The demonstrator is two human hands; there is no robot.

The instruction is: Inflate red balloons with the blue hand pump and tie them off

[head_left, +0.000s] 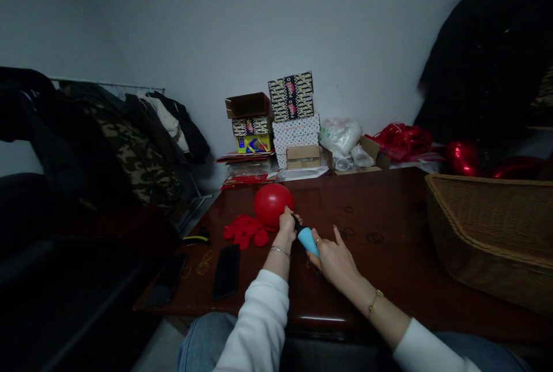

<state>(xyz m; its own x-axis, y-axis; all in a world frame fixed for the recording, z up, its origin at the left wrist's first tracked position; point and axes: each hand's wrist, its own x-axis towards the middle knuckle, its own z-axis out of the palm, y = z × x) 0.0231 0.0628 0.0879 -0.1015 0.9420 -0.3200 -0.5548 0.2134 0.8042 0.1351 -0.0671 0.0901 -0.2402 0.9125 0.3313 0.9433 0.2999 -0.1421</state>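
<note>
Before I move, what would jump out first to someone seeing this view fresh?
Probably the round red balloon above the dark brown wooden table, with the left hand at its lower right side. Next, the light blue pump with a black nozzle between that hand and the right hand. Then the big tan wicker basket at the table's right side.
</note>
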